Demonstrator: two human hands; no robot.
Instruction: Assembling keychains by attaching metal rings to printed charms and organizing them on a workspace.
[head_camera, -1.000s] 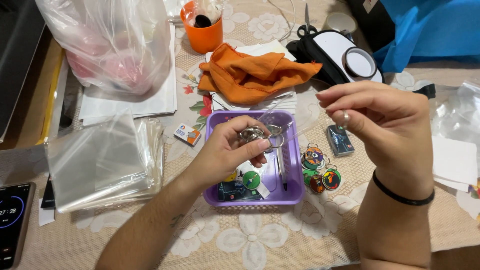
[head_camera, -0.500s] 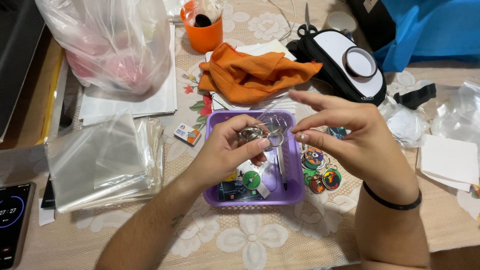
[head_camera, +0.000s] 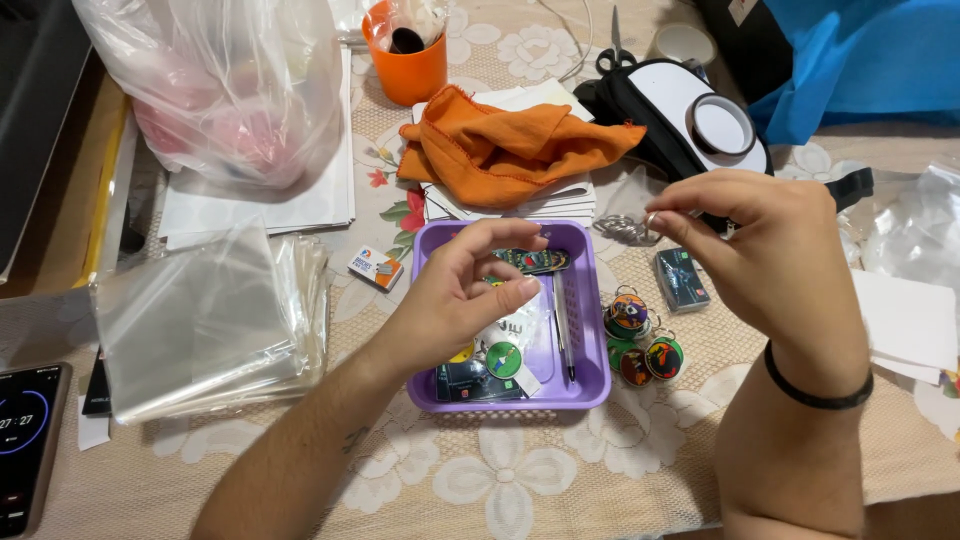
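Covering table (head_camera: 520, 490): lace floral cloth, cluttered.

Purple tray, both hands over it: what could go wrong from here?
1. The right hand pinches a small metal ring at its fingertips; it could slip and drop among the round keychains.
2. The left hand hovers low over the purple tray; a careless move might nudge its contents.

We see bare surface (head_camera: 520, 480) near the purple tray (head_camera: 590, 330); an orange cloth (head_camera: 510, 150) blocks far, clear sleeves (head_camera: 200, 320) left, keyrings (head_camera: 640, 340) right.
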